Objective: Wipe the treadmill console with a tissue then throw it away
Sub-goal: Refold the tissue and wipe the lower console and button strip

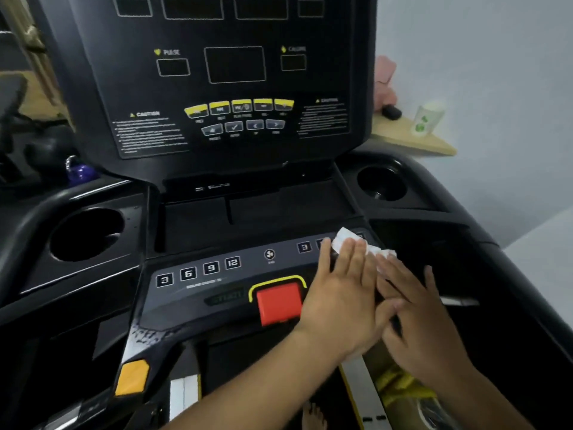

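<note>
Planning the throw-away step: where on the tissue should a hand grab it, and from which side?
Probably pinch the free far corner of the tissue, coming from above: it lies flat on the console, pinned under the left hand, and only that corner and its right end stick out.

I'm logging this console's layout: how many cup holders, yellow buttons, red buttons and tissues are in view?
cup holders: 2
yellow buttons: 5
red button: 1
tissue: 1
Total: 9
</note>
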`<control>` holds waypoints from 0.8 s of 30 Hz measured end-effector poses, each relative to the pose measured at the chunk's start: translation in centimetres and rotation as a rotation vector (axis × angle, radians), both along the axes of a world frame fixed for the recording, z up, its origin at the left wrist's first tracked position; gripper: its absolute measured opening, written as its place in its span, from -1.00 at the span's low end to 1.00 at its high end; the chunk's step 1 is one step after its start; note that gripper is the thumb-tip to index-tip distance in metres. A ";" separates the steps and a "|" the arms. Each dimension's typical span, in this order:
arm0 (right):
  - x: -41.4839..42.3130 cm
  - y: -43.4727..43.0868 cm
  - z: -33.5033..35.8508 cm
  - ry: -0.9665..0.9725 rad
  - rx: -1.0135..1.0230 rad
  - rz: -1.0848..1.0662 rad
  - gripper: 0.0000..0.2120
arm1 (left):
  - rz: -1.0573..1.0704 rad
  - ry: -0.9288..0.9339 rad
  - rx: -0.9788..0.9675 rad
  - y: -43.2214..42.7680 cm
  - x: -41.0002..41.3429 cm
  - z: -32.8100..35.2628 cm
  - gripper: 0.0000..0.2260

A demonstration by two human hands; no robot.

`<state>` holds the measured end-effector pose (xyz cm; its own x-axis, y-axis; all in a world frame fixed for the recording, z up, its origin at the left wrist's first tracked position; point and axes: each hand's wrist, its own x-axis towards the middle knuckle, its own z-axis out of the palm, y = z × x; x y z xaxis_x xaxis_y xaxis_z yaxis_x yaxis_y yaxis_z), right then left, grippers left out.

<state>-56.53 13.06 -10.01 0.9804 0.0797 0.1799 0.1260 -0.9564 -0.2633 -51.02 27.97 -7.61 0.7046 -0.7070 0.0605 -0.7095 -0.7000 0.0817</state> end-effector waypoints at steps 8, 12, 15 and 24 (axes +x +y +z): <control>-3.3 2.6 -1.9 -0.116 0.129 -0.079 -0.47 | -0.107 -0.118 0.105 2.8 -1.7 -0.4 -0.46; -3.1 7.1 -1.9 -0.112 0.146 -0.050 -0.46 | -0.082 -0.184 0.055 7.1 -1.6 -0.6 -0.45; -3.2 9.9 -1.7 -0.108 0.219 -0.060 -0.46 | -0.108 -0.251 -0.038 9.4 -1.4 -1.2 -0.55; -7.7 12.8 -0.1 -0.105 0.609 -0.082 -0.46 | -0.167 -0.329 -0.148 11.0 -3.1 0.5 -0.76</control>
<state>-64.26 25.88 -10.14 0.9536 -0.1422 0.2656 0.1139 -0.6458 -0.7549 -54.17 38.98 -7.06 0.5067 -0.7767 0.3741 -0.8174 -0.5707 -0.0778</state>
